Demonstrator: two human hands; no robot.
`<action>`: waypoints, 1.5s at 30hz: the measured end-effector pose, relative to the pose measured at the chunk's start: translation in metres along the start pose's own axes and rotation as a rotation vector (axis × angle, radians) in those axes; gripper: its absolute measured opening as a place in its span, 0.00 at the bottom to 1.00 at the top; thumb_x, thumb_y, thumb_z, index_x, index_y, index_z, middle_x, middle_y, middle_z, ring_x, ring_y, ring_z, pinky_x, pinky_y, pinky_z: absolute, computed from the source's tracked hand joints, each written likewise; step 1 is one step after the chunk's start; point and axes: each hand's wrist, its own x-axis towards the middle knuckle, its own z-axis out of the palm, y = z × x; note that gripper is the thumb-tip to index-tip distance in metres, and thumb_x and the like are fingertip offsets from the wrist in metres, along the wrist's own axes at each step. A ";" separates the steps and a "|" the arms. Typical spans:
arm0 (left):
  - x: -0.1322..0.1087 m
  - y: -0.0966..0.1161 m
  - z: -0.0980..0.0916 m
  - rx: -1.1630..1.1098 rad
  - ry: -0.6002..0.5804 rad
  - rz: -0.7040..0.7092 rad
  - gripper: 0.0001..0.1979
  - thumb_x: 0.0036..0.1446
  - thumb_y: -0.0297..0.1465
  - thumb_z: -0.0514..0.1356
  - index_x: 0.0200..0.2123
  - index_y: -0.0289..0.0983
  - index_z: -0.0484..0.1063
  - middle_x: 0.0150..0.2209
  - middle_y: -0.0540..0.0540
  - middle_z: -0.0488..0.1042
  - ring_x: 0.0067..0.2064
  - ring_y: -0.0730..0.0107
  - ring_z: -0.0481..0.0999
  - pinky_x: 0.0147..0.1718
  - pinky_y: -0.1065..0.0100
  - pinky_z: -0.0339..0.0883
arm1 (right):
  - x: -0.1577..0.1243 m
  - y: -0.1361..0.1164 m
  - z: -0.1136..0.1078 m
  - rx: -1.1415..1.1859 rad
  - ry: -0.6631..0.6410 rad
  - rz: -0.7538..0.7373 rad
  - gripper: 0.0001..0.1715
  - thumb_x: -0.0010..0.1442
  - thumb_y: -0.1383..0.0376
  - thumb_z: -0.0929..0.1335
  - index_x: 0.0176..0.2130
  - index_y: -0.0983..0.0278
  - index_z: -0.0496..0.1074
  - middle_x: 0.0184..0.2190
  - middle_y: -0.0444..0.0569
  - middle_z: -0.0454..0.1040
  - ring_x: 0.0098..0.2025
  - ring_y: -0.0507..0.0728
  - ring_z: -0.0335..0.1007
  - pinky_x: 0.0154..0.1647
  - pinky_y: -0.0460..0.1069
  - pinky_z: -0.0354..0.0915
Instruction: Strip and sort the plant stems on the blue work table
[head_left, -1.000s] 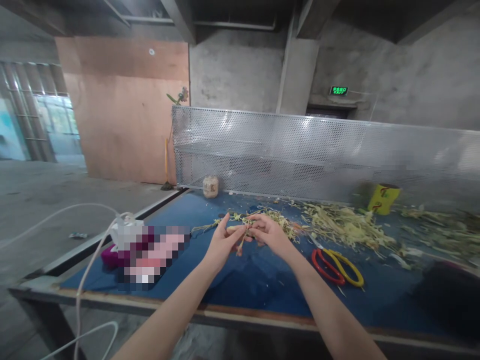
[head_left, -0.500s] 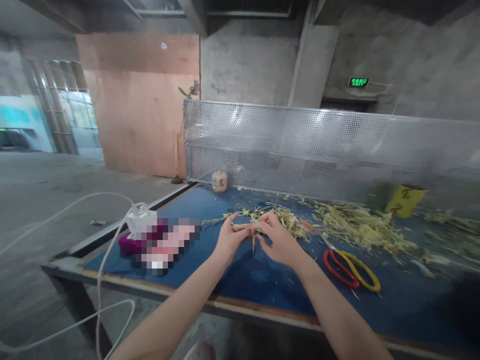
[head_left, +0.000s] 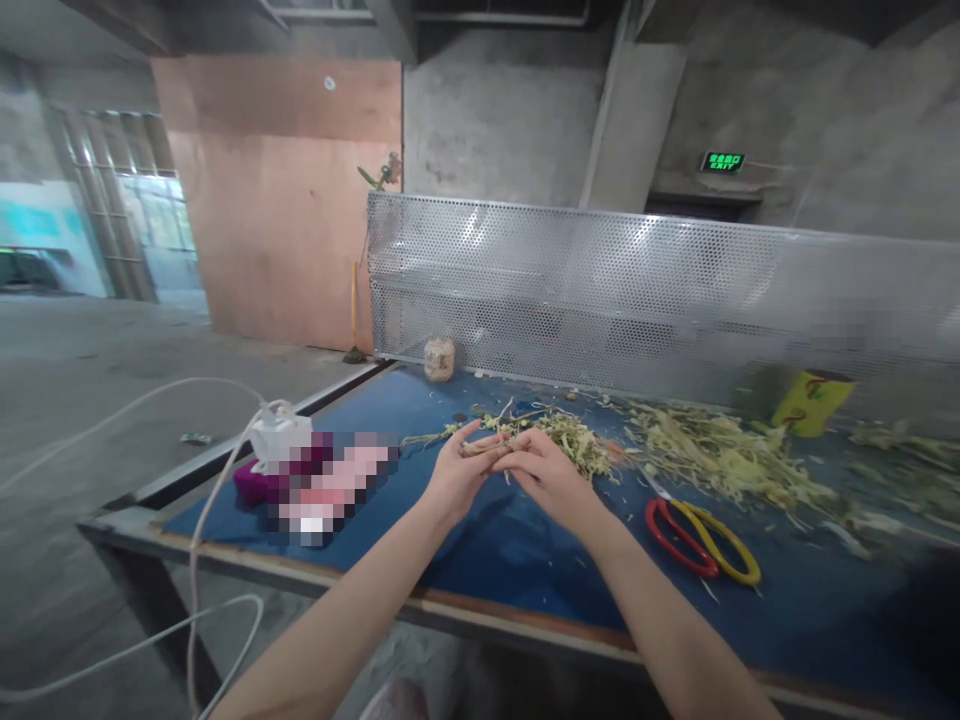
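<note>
My left hand [head_left: 455,478] and my right hand [head_left: 546,470] meet above the blue tabletop. Between their fingers runs a thin, pale, dry plant stalk [head_left: 480,446], pinched from both sides; the fingers partly hide it. Just behind the right hand lies a heap of dried, yellow-green plant bits [head_left: 574,440]. A few longer stems [head_left: 427,439] stick out on the left of my hands. Scissors [head_left: 701,540] with one red and one yellow handle rest to the right of my right forearm.
A wider pile of pale shreds [head_left: 720,455] spreads at the right, near a yellow can [head_left: 812,403]. A perforated metal screen [head_left: 562,290] borders the table's back. A jar [head_left: 439,359] stands before it. White plugs [head_left: 281,438] with cables and a purple item [head_left: 259,483] sit left.
My right hand's fingers have closed in nearer to the left hand, and a stalk that hung down below them now points up. The view has shifted slightly.
</note>
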 end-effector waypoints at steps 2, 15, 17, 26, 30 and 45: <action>0.000 0.000 0.000 -0.001 -0.003 0.046 0.35 0.37 0.17 0.63 0.50 0.31 0.54 0.31 0.42 0.76 0.32 0.70 0.75 0.31 0.70 0.67 | 0.002 0.002 0.003 0.096 0.102 0.056 0.11 0.57 0.69 0.60 0.34 0.61 0.70 0.32 0.47 0.59 0.34 0.51 0.60 0.35 0.47 0.61; 0.000 0.000 0.000 0.284 -0.044 0.357 0.43 0.37 0.26 0.65 0.56 0.35 0.48 0.30 0.45 0.77 0.37 0.66 0.75 0.41 0.62 0.66 | 0.012 0.002 0.012 0.775 0.394 0.523 0.10 0.45 0.59 0.68 0.25 0.63 0.65 0.23 0.43 0.62 0.15 0.45 0.50 0.12 0.43 0.49; -0.001 0.000 0.002 0.303 -0.046 0.376 0.43 0.37 0.26 0.65 0.57 0.35 0.48 0.30 0.46 0.77 0.37 0.65 0.75 0.42 0.62 0.66 | 0.013 0.001 0.011 0.820 0.400 0.559 0.11 0.44 0.60 0.68 0.25 0.62 0.63 0.15 0.38 0.58 0.14 0.46 0.49 0.13 0.43 0.49; -0.003 -0.002 0.001 0.356 -0.075 0.417 0.41 0.40 0.26 0.64 0.56 0.36 0.48 0.32 0.45 0.76 0.37 0.66 0.75 0.40 0.64 0.66 | 0.011 0.009 0.018 0.957 0.279 0.707 0.20 0.45 0.57 0.67 0.33 0.61 0.53 0.15 0.34 0.64 0.09 0.44 0.49 0.10 0.40 0.47; -0.002 0.000 -0.001 0.334 -0.052 0.362 0.41 0.38 0.26 0.64 0.56 0.36 0.49 0.33 0.45 0.76 0.33 0.68 0.75 0.37 0.65 0.67 | 0.007 0.010 0.018 0.713 0.124 0.641 0.15 0.55 0.59 0.60 0.40 0.61 0.51 0.18 0.38 0.67 0.14 0.49 0.62 0.14 0.44 0.57; 0.001 -0.002 -0.003 0.308 -0.067 0.266 0.44 0.34 0.25 0.65 0.56 0.30 0.48 0.26 0.47 0.76 0.32 0.70 0.74 0.35 0.68 0.65 | -0.001 0.014 -0.008 -0.360 0.048 0.020 0.07 0.56 0.63 0.63 0.32 0.62 0.70 0.31 0.49 0.70 0.37 0.55 0.63 0.41 0.52 0.58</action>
